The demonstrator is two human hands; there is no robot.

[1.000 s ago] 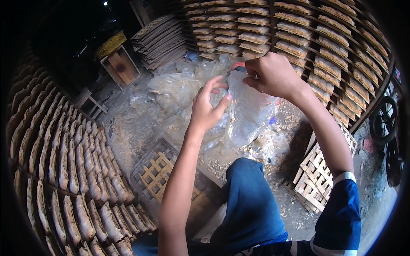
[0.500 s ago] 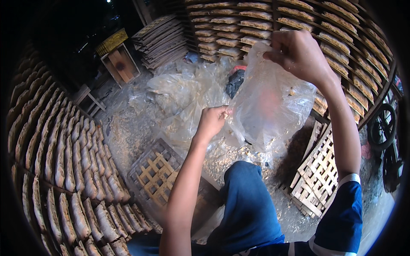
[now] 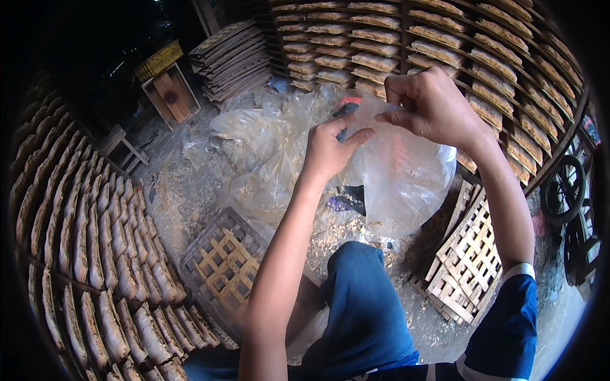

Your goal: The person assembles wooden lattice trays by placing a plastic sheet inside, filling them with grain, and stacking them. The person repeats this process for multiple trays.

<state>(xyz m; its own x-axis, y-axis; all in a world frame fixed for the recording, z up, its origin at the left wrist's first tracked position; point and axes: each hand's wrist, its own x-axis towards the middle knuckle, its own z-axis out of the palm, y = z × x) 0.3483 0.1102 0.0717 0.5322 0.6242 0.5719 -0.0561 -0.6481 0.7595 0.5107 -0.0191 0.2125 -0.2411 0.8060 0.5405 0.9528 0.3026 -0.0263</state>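
A clear, crumpled plastic sheet (image 3: 406, 174) hangs in front of me. My right hand (image 3: 432, 105) pinches its upper edge between thumb and bent fingers. Just to the left, my left hand (image 3: 333, 149) is raised by the sheet's upper left edge. Its thumb and forefinger are spread, and whether they touch the plastic I cannot tell. More crumpled plastic (image 3: 267, 143) lies heaped on the floor behind my left hand. A dark bundle (image 3: 345, 112) and a red thing (image 3: 349, 101) show partly beside the sheet.
Racks of filled trays (image 3: 381, 38) stand at the back and right, with more racked trays (image 3: 108, 247) at left. Woven slatted trays (image 3: 467, 257) lie right of my knee, another lattice tray (image 3: 225, 257) left. Stacked flat trays (image 3: 232, 60), a wooden box (image 3: 170, 95) and a wheel (image 3: 565, 187) stand farther off.
My left hand has let go of the sheet's lower left part and moved up toward my right hand, its fingers now spread. The right hand has come down slightly, still pinching the plastic.
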